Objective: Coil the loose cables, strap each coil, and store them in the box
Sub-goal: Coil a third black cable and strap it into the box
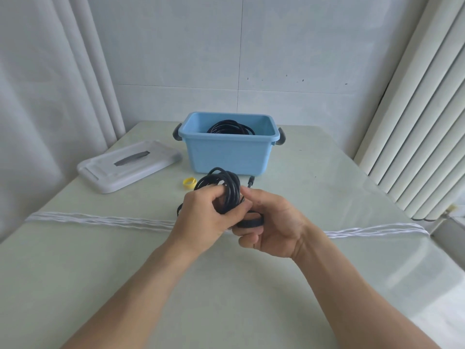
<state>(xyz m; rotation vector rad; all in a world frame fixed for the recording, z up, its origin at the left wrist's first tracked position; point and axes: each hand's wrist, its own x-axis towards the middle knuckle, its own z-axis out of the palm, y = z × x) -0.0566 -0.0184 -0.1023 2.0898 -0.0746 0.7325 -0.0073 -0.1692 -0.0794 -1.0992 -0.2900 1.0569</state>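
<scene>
Head view: black coil [227, 188] gripped in both hands' fingers [221, 197].

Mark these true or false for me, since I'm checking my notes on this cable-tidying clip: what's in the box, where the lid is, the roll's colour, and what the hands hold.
1. The blue box already has a black coil inside. True.
2. The grey lid is on the box. False: it lies on the table, left of the box.
3. The left hand grips the black cable coil. True.
4. The small strap roll on the table is red. False: it is yellow.
5. The right hand rests flat on the table. False: it is raised, with a black strap in its grip.
</scene>
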